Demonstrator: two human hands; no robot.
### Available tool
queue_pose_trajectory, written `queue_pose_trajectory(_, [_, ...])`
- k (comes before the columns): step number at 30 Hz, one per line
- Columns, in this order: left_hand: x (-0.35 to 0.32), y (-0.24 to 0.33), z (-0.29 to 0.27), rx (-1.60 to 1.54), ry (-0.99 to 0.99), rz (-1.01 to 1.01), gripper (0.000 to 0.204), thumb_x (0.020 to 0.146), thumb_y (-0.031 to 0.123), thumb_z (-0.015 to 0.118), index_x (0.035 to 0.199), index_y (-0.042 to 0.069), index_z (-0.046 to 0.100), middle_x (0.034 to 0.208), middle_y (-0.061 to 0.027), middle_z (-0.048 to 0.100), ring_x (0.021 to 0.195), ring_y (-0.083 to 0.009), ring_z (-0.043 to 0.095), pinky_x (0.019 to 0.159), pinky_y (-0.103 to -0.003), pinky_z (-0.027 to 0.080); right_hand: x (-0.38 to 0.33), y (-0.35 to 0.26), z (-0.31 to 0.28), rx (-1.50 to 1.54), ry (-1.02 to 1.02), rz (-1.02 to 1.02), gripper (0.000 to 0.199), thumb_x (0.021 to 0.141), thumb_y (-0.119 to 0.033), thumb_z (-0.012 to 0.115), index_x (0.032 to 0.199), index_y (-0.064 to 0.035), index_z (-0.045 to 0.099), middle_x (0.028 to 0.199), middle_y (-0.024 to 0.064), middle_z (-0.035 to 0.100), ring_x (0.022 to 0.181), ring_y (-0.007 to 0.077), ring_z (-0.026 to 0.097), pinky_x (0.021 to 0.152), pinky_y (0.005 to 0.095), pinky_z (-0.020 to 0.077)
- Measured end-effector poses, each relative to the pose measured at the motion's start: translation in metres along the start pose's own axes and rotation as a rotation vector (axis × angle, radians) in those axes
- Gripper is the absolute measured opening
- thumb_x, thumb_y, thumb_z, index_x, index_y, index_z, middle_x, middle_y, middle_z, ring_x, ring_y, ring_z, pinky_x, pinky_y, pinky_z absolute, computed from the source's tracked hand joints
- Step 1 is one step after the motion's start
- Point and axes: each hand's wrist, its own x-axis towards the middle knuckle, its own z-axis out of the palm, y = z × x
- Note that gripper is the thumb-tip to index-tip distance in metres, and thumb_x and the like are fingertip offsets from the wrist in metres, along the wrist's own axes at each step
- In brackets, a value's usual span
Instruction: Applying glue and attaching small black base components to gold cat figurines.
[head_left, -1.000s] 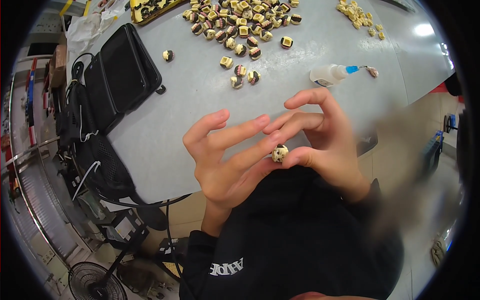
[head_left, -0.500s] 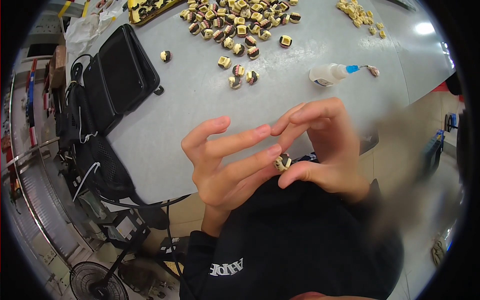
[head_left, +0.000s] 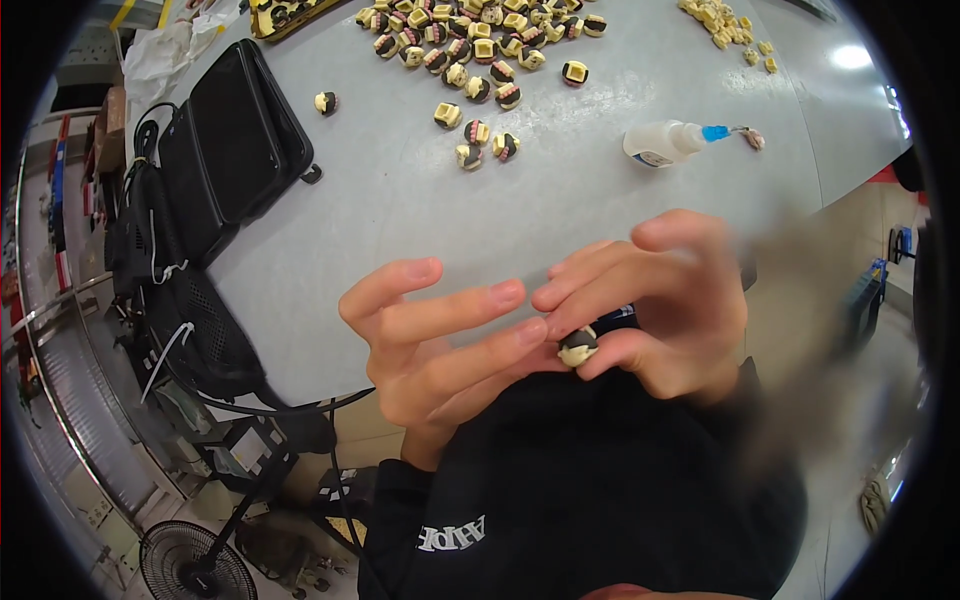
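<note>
A small cream-and-black moulded piece (head_left: 578,347) is pinched between my two hands, in front of my chest near the table edge. My left hand (head_left: 440,340) grips it from the left with thumb and a finger, its other fingers stretched out. From the right, my right hand (head_left: 660,310) closes on it with the thumb below and fingers above, the index finger raised. Both hands seem to touch the piece, though the fingertips partly hide it. Several similar cream, black and pink pieces (head_left: 477,132) lie on the grey table (head_left: 400,210) beyond my hands.
A white squeeze bottle (head_left: 665,143) with a blue needle tip lies to the right, a small pinkish piece at its tip. Loose cream pieces (head_left: 720,25) lie far right. At left rests a black folding device (head_left: 235,140); a tray (head_left: 290,20) stands at the back.
The piece has been turned between my fingers, showing more of its black side. My left hand has shifted slightly left, and my right index finger has lifted away.
</note>
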Motion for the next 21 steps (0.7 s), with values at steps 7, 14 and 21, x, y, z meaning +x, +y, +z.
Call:
queue_pose_trajectory(7, [0.001,-0.003,0.0,0.001,-0.015,0.062,0.021,0.066,0.038,0.074,0.084,0.031,0.067,0.094,0.0086,0.062,0.101,-0.0187,0.043,0.079,-0.028,0.037,-0.004,-0.011,0.0,-0.032,0.068,0.13,0.067,0.075,-0.009,0.07,0.119,-0.0001,0.021,0.077,0.0174,0.063,0.084,0.0319,0.062,0.086,0.0439,0.0497])
queue_pose_trajectory(14, [0.002,-0.004,-0.004,0.083,0.016,0.091,0.022,0.065,0.045,0.072,0.083,0.033,0.066,0.092,0.0085,0.061,0.103,-0.0197,0.042,0.082,-0.029,0.036,-0.005,-0.012,-0.003,0.068,0.115,0.152,0.069,0.075,-0.012,0.071,0.12,-0.0007,0.02,0.078,0.017,0.063,0.084,0.0311,0.062,0.088,0.0452,0.0485])
queue_pose_trajectory(21, [-0.003,-0.007,-0.008,0.146,-0.046,0.076,0.033,0.064,0.054,0.067,0.081,0.026,0.062,0.097,0.0032,0.059,0.105,-0.025,0.043,0.079,-0.035,0.038,-0.005,-0.014,-0.001,0.39,0.232,0.305,0.073,0.076,-0.019,0.07,0.125,-0.0003,0.02,0.083,0.0174,0.065,0.092,0.0317,0.062,0.091,0.045,0.0465])
